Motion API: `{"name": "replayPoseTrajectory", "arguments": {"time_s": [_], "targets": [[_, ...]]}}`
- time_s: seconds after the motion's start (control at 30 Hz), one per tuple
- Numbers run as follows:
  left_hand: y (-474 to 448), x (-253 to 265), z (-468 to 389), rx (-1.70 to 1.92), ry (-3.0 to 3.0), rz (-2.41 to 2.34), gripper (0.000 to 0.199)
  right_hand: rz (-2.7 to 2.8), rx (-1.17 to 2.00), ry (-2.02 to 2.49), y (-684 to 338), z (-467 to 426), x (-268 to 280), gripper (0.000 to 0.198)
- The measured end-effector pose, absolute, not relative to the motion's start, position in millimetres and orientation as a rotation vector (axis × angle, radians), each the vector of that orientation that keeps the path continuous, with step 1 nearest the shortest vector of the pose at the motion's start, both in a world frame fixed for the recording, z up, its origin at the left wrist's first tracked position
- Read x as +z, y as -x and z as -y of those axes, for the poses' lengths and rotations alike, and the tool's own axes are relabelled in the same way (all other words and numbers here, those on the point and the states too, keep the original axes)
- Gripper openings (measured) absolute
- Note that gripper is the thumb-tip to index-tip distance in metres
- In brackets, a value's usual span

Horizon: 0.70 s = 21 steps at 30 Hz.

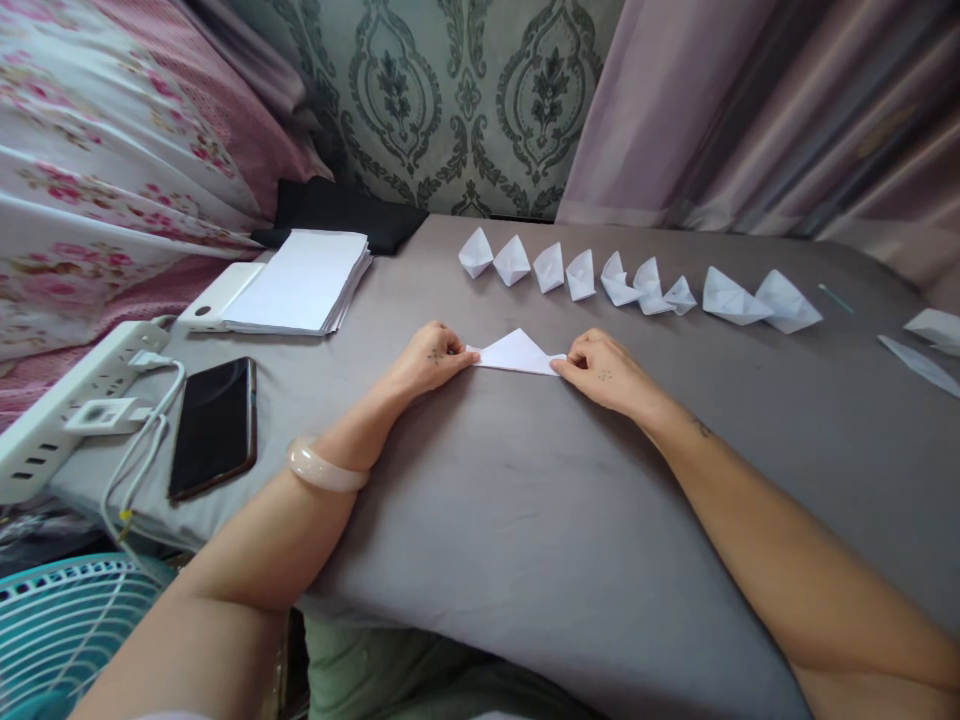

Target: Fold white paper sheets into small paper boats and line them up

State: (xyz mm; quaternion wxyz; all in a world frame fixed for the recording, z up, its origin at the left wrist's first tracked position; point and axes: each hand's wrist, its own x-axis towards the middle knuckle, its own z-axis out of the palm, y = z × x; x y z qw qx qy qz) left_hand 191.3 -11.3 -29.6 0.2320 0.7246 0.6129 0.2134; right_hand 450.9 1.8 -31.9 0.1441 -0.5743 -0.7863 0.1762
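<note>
A white folded sheet of paper lies near the middle of the grey-covered table, its pointed top facing away from me and a straight folded strip along its near edge. My left hand pinches the left end of that strip between thumb and fingers. At the opposite end, my right hand grips the strip the same way. Both hands rest low, close to the table surface. Beyond them stands a row of several folded white paper boats.
To the left are a stack of white paper, a black phone, and a white power strip with cables. A teal fan stands below the table's left edge. More folded paper and a thin stick lie at right.
</note>
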Motion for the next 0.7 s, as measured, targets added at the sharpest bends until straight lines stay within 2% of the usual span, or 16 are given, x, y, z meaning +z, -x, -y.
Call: {"name": "replayPoseTrajectory", "arguments": {"time_s": [0.13,0.23,0.43,0.6,0.7], "targets": [[-191.1,-33.0,12.5,0.563,-1.989,-1.732,0.028,2.268,0.49,1.662,-451.0,-1.5,-32.3,0.03],[-191.6,-39.6,14.7,0.626,-2.048,-1.77,0.024,2.241,0.453,1.669,-451.7,-0.6,-33.7,0.022],[-199.0,-46.3,18.7,0.648,-2.401,-1.715,0.033,2.32,0.262,1.416,-448.7,3.9,-40.6,0.01],[-205.9,-39.0,21.4,0.472,-2.72,-1.414,0.039,2.599,0.107,1.171,-438.0,15.8,-38.3,0.038],[-209.1,-32.7,25.4,0.298,-2.781,-1.231,0.04,2.747,-0.034,1.252,-431.9,25.0,-30.2,0.043]]}}
